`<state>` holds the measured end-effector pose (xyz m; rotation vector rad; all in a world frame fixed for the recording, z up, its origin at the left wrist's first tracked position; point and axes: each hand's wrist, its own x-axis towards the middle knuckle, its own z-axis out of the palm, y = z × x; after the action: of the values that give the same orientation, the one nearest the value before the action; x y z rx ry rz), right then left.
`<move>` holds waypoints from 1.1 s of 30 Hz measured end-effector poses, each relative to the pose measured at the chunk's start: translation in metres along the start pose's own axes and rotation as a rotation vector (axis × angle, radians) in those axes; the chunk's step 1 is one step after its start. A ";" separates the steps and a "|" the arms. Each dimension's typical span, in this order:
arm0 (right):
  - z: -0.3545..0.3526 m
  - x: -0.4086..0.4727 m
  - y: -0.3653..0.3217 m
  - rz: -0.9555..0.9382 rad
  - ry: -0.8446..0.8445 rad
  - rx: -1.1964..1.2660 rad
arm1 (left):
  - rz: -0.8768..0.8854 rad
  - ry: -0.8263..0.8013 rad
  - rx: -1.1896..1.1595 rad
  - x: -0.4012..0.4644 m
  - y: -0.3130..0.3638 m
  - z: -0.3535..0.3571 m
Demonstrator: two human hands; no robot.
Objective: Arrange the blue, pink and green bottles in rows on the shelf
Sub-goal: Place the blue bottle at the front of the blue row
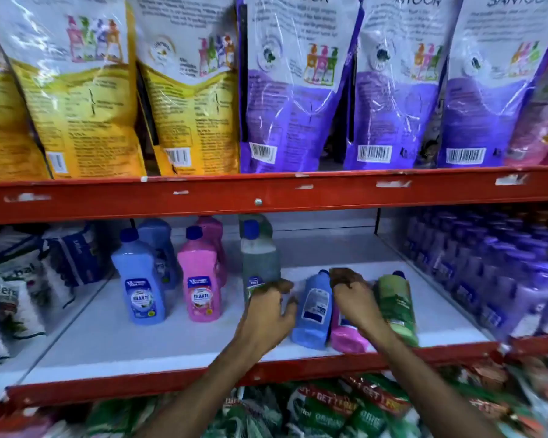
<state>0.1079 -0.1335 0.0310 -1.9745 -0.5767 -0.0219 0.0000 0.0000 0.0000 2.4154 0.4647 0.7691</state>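
On the white shelf (pixel 108 336) a blue bottle (pixel 140 279) and a pink bottle (pixel 200 279) stand upright at the front, each with a like-coloured bottle behind it. To their right stands a green bottle (pixel 260 257) with a blue cap; my left hand (pixel 266 314) grips its lower part. Three bottles lie flat near the front edge: a blue one (pixel 314 308), a pink one (pixel 348 338) and a green one (pixel 396 305). My right hand (pixel 348 295) rests on the lying pink bottle, fingers curled over its upper end, which is hidden.
A red shelf rail (pixel 266 197) runs overhead with yellow and purple refill pouches (pixel 298 90) above it. Rows of purple bottles (pixel 503 273) fill the right side of the shelf. White packets (pixel 19 289) crowd the left. Green packets (pixel 329 409) lie below the front rail.
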 end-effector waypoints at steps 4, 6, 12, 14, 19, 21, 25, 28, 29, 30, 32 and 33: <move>0.018 0.015 0.004 0.257 -0.241 -0.190 | -0.276 -0.285 -0.059 0.027 -0.001 0.021; 0.022 0.020 0.000 0.259 -0.298 -0.212 | -0.343 -0.384 -0.094 0.035 0.000 0.028; 0.022 0.032 -0.006 0.351 -0.333 -0.016 | -0.466 -0.356 -0.202 0.046 -0.007 0.050; 0.023 0.038 -0.002 0.401 -0.288 0.093 | -0.487 -0.297 -0.298 0.046 -0.005 0.053; 0.020 0.037 0.006 0.453 -0.108 0.398 | -0.428 -0.140 -0.550 0.036 0.004 0.043; 0.011 0.026 0.001 0.374 -0.066 0.465 | -0.357 -0.108 -0.619 0.029 0.010 0.029; 0.010 -0.004 -0.021 0.187 -0.152 0.693 | -0.213 -0.072 -0.651 -0.001 0.010 -0.022; 0.031 -0.034 -0.037 0.086 -0.213 0.681 | -0.174 -0.023 -0.628 -0.029 -0.013 -0.062; 0.042 -0.045 -0.044 0.039 -0.204 0.645 | -0.177 0.008 -0.633 -0.039 -0.024 -0.074; 0.053 -0.057 -0.051 -0.014 -0.193 0.612 | -0.189 0.043 -0.639 -0.048 -0.035 -0.084; 0.080 -0.079 -0.066 -0.109 -0.208 0.596 | -0.207 0.108 -0.633 -0.067 -0.059 -0.107; 0.095 -0.089 -0.076 -0.142 -0.224 0.601 | -0.205 0.129 -0.628 -0.075 -0.072 -0.119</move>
<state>-0.0238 -0.0597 0.0272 -1.3567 -0.7653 0.2592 -0.1415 0.0689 0.0062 1.7177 0.4328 0.8325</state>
